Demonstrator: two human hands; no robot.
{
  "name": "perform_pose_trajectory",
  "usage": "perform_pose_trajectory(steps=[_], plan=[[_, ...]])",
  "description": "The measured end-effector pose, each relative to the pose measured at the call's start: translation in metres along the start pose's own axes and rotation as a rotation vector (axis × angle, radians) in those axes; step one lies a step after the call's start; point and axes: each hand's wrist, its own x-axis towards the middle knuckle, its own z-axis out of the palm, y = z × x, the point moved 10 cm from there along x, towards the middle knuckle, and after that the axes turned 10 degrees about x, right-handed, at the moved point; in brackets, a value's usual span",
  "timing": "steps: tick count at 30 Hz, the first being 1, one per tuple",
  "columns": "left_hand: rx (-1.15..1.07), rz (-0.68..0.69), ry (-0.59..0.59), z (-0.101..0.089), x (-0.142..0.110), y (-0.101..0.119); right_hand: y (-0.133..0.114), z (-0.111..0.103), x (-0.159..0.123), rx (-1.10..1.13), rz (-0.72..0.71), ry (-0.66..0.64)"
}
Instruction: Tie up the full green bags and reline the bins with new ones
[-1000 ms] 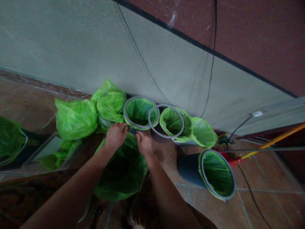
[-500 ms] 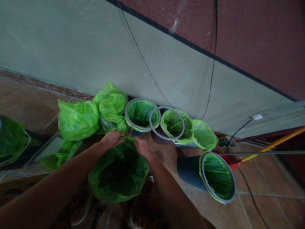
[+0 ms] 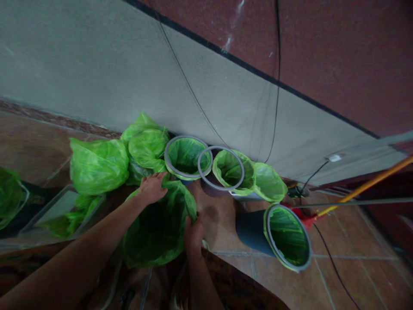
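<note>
Below me stands a bin lined with a translucent green bin liner (image 3: 158, 254), its mouth facing up and its inside dark. My left hand (image 3: 152, 188) lies over the far left part of the rim, its fingers closed on the liner's edge. On the right side, my right hand (image 3: 194, 234) grips the liner's edge, thumb up by the rim. The bin's outer wall is hidden under the folded-over liner. Just beyond the hands, a lined bin with a grey ring (image 3: 167, 161) stands by the wall, and a loose grey ring (image 3: 200, 172) rests across the neighbouring bin.
Full green bags (image 3: 98, 165) sit by the wall at left, near a pale tray (image 3: 48, 215) holding crumpled green plastic. Another lined bin (image 3: 253, 232) leans at right, near a yellow pole (image 3: 364, 185) and a black cable (image 3: 335, 262) on the tiled floor. More lined bins stand along the wall.
My hands have moved apart from the far edge of the liner. The right hand has slid round toward me along the right rim; the left stays at the far left.
</note>
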Motion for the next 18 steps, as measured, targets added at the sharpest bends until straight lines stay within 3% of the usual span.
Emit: perform_pose_trajectory(steps=[4,6,8,11,14,18], plan=[[-0.062,0.060,0.055,-0.001,0.006,0.014,-0.012,-0.035,0.011,0.174,-0.009,0.180],[-0.089,0.121,0.057,0.002,0.009,0.021,-0.032,-0.042,0.036,0.220,-0.058,0.165],[-0.106,0.178,0.052,0.006,0.010,0.026,-0.050,-0.035,0.063,0.203,-0.087,0.070],[-0.115,0.201,0.090,0.007,0.010,0.020,-0.067,-0.005,0.086,0.102,-0.122,-0.118],[-0.122,0.247,0.133,0.006,0.008,0.009,-0.071,0.022,0.085,0.033,-0.180,-0.244],[-0.066,0.440,0.117,0.007,-0.001,0.011,-0.064,0.035,0.073,-0.031,-0.240,-0.323]])
